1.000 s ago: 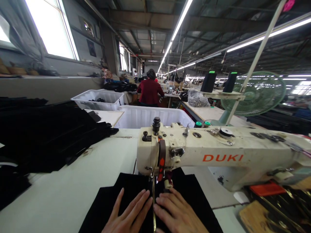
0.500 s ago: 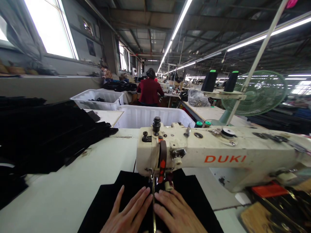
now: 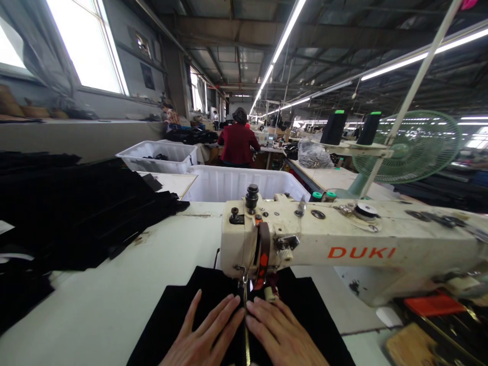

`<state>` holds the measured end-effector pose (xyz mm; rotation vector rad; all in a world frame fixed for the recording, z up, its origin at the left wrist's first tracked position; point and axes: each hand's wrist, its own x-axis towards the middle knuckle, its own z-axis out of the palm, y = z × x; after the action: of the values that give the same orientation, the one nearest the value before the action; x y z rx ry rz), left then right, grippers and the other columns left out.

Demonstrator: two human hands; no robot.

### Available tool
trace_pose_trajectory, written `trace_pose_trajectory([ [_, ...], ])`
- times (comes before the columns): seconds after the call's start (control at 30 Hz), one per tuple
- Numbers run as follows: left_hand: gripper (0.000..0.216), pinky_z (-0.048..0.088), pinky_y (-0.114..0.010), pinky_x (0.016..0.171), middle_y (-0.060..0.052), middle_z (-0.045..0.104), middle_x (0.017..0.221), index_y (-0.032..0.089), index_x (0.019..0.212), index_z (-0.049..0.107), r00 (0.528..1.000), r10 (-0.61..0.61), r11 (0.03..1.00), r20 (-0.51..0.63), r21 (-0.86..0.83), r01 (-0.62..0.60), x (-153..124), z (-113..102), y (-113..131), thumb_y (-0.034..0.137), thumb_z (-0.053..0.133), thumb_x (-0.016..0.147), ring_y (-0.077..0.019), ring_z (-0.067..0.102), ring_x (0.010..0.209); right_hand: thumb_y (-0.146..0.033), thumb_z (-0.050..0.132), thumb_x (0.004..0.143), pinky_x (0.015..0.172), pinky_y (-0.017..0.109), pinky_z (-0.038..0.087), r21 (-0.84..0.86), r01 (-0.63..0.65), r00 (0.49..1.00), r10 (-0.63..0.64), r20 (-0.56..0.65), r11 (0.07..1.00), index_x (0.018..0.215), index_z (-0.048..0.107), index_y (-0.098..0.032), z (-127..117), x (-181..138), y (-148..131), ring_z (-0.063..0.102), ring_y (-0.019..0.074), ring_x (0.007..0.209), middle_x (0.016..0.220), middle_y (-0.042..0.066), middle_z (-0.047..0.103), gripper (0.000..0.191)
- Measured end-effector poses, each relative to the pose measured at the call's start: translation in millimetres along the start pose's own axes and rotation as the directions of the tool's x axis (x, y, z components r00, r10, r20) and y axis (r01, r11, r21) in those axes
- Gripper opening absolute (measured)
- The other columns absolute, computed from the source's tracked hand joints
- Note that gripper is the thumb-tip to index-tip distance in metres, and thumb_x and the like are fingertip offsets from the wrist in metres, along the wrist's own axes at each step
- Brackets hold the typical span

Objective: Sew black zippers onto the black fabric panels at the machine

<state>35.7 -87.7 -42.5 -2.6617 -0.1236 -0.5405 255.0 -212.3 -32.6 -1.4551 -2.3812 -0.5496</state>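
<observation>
on the sewing machine (image 3: 343, 244) arm, orange letters read "duki".

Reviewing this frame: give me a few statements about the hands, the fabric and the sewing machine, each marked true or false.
1. Both the left hand and the right hand lie flat on the black fabric. True.
2. The sewing machine bears blue lettering. False: the lettering is orange.
3. A green fan stands behind the machine to the right. True.
4. The right hand holds scissors. False: it rests open on the fabric, holding nothing.
5. The white bin behind the machine is stacked high with red cloth. False: no red cloth shows in it.
</observation>
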Motion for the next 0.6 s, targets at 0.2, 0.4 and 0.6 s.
trace_pose_trajectory([
  [0.2,0.044,0.014,-0.047,0.119,-0.007,0.054,0.144,0.015,0.141,0.050,0.999,0.023,1.000,-0.035,-0.011,-0.023,-2.9,1.1,-2.1,0.033,0.046,0.101,-0.0187,0.051,0.132,-0.032,0.049,0.104,0.111,0.031,0.040,0.010,0.008,1.000,-0.008,0.000,1.000,0.126,0.058,-0.014,-0.9,0.2,0.0,0.060,0.0183,0.119,0.131,0.006,0.063,0.030],
  [0.4,0.045,0.032,-0.042,0.115,-0.008,0.054,0.144,0.013,0.141,0.050,1.000,0.018,1.000,-0.017,-0.025,-0.018,4.0,-0.9,-3.1,0.030,0.050,0.099,-0.0196,0.052,0.131,-0.026,0.053,0.099,0.110,0.033,0.041,-0.018,0.000,1.000,0.000,0.022,1.000,0.127,0.057,-0.013,0.1,1.5,-0.6,0.060,0.0193,0.119,0.131,0.006,0.063,0.031],
  [0.6,0.057,0.054,-0.046,0.096,-0.011,0.049,0.146,0.010,0.142,0.047,0.998,0.016,1.000,0.062,0.018,-0.017,14.1,-15.2,-5.1,0.026,0.053,0.088,-0.0259,0.054,0.130,-0.026,0.060,0.090,0.113,0.038,0.037,0.086,-0.076,0.997,0.073,0.037,0.993,0.127,0.057,-0.014,-4.4,9.8,1.8,0.057,0.0206,0.124,0.134,0.009,0.061,0.039],
])
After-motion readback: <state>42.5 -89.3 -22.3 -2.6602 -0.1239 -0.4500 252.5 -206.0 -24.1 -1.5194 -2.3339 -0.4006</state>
